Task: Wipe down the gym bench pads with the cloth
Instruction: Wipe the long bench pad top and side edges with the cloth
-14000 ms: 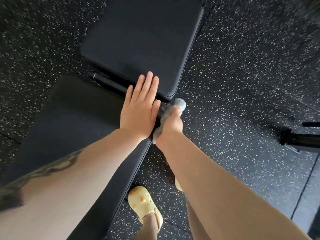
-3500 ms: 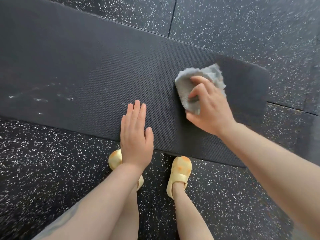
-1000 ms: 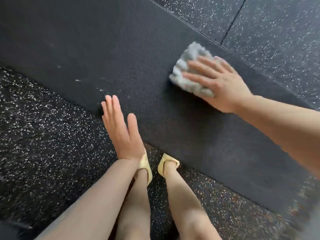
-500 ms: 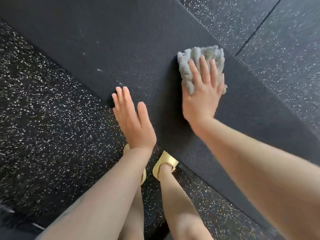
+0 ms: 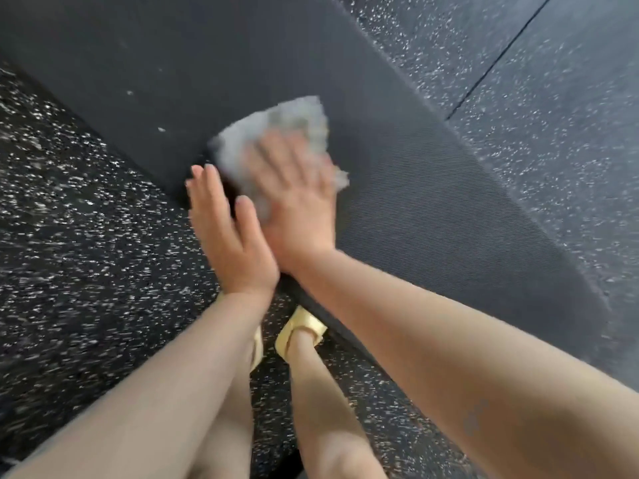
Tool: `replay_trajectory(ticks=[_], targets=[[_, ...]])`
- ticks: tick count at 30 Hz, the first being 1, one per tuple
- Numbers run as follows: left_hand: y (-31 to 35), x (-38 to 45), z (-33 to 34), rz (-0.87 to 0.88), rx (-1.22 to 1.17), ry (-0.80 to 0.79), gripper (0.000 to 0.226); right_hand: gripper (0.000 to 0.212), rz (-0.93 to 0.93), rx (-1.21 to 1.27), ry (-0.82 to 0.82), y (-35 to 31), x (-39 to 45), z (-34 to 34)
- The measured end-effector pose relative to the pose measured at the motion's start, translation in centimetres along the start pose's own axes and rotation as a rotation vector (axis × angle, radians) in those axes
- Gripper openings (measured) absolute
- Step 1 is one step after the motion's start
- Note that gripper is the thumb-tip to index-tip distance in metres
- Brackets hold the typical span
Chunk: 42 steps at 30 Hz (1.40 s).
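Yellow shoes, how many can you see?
2. One yellow shoe sits on the speckled floor beside the bench pad; the other yellow shoe peeks out behind the left forearm, mostly hidden.

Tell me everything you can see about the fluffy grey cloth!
The cloth is pale grey and fluffy, bunched rather than spread flat, and blurred. It lies on the dark textured bench pad, close to its near edge. The right hand presses flat on it, fingers straight, covering its near part.

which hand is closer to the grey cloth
Right. The right hand lies flat on the grey cloth, pressing it onto the bench pad; the left hand rests beside it at the pad's near edge.
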<state>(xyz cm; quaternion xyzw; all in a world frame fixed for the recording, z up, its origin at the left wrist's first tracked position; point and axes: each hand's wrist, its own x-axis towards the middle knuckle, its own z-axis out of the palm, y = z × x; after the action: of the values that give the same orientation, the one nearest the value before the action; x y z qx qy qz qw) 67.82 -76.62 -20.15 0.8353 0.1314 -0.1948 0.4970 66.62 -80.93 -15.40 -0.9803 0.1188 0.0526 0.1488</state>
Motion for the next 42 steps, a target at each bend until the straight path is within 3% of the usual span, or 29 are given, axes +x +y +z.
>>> replay_trajectory(ticks=[1, 2, 3, 4, 5, 7, 8, 9, 10, 11, 13, 14, 15, 16, 17, 20, 21, 22, 24, 26, 27, 28, 30, 33, 34, 36, 40, 42], targets=[[1.0, -0.7, 0.7, -0.085, 0.019, 0.168, 0.062, 0.046, -0.394, -0.041, -0.116, 1.6, -1.1, -0.2], [1.7, -1.7, -0.2, -0.104, 0.026, 0.305, 0.057, 0.043, -0.670, -0.053, -0.172, 4.2, -1.2, -1.2], [2.0, -2.7, -1.8, 0.012, 0.114, 0.254, 0.055, 0.043, -0.779, -0.098, -0.180, 7.5, -0.6, -2.0], [2.1, -2.9, -3.5, 0.180, 0.087, 0.194, 0.056, 0.044, -0.710, -0.132, -0.130, 10.8, 0.0, -2.6], [2.0, -3.6, -5.1, 0.285, 0.089, 0.135, 0.057, 0.047, -0.506, -0.133, -0.059, 13.3, 0.6, -3.1], [0.2, -2.4, -6.3, 0.270, 0.196, 0.134, 0.058, 0.050, 0.152, 0.003, 0.154, 13.5, 1.6, -3.3], [0.3, -1.8, -5.4, 0.255, 0.162, 0.148, 0.058, 0.052, 0.449, 0.097, 0.238, 10.5, 2.2, -2.6], [0.8, -1.7, -5.0, 0.248, 0.153, 0.154, 0.059, 0.054, 0.619, 0.141, 0.237, 6.8, 2.6, -1.9], [1.3, -1.8, -4.7, 0.246, 0.136, 0.173, 0.059, 0.055, 0.586, 0.140, 0.205, 3.3, 2.7, -1.5], [1.5, -2.1, -4.6, 0.247, 0.122, 0.182, 0.060, 0.055, 0.324, 0.124, 0.161, 0.9, 2.5, -0.5], [1.0, -1.9, -5.4, 0.269, 0.088, 0.161, 0.061, 0.050, -0.496, -0.028, -0.102, 0.9, 1.3, -0.1], [0.7, -1.6, -5.6, 0.271, 0.095, 0.156, 0.060, 0.048, -0.787, -0.094, -0.183, 3.5, 1.8, -1.2], [0.6, -1.8, -5.6, 0.283, 0.124, 0.144, 0.058, 0.047, -0.928, -0.163, -0.222, 6.9, 2.9, -2.1], [0.6, -2.0, -5.5, 0.306, 0.163, 0.139, 0.057, 0.046, -0.899, -0.192, -0.216, 9.9, 4.5, -3.1], [0.5, -2.1, -5.6, 0.313, 0.185, 0.133, 0.055, 0.047, -0.703, -0.170, -0.169, 12.0, 6.0, -3.8], [0.8, -2.0, -5.4, 0.260, 0.189, 0.149, 0.053, 0.051, 0.226, 0.067, 0.104, 9.6, 6.9, -3.5], [0.9, -2.0, -5.3, 0.260, 0.162, 0.151, 0.054, 0.053, 0.361, 0.103, 0.148, 6.4, 5.6, -2.4], [1.1, -1.9, -5.3, 0.268, 0.119, 0.155, 0.055, 0.055, 0.269, 0.121, 0.146, 3.4, 3.6, -1.4], [1.2, -1.7, -5.7, 0.270, 0.050, 0.166, 0.059, 0.056, -0.317, 0.077, -0.046, 0.2, -1.7, 0.4], [0.8, -1.4, -6.5, 0.272, 0.021, 0.156, 0.059, 0.049, -0.795, -0.023, -0.179, 3.8, -2.8, -0.5], [0.4, -1.4, -6.8, 0.285, 0.026, 0.138, 0.057, 0.045, -0.886, -0.072, -0.186, 6.8, -1.7, -1.2], [0.1, -1.5, -7.1, 0.294, 0.034, 0.118, 0.056, 0.043, -0.852, -0.097, -0.160, 9.5, -0.2, -1.9], [-0.1, -1.9, -7.4, 0.276, 0.039, 0.098, 0.053, 0.043, -0.519, -0.064, -0.029, 12.5, 1.8, -3.2], [0.2, -2.0, -7.1, 0.258, 0.013, 0.123, 0.054, 0.045, 0.163, 0.058, 0.222, 5.4, -0.4, -0.8], [0.3, -1.9, -7.0, 0.267, -0.002, 0.137, 0.055, 0.047, 0.258, 0.108, 0.240, 1.8, -1.9, 0.3], [0.4, -1.7, -6.9, 0.274, -0.021, 0.144, 0.058, 0.051, 0.128, 0.155, 0.138, -2.1, -5.0, 1.3], [0.3, -2.0, -7.6, 0.273, 0.006, 0.089, 0.056, 0.055, -0.400, -0.135, -0.074, 4.2, -4.2, -1.0], [0.0, -2.2, -7.7, 0.277, 0.019, 0.071, 0.055, 0.056, -0.308, -0.194, -0.031, 6.5, -1.0, -1.6]])
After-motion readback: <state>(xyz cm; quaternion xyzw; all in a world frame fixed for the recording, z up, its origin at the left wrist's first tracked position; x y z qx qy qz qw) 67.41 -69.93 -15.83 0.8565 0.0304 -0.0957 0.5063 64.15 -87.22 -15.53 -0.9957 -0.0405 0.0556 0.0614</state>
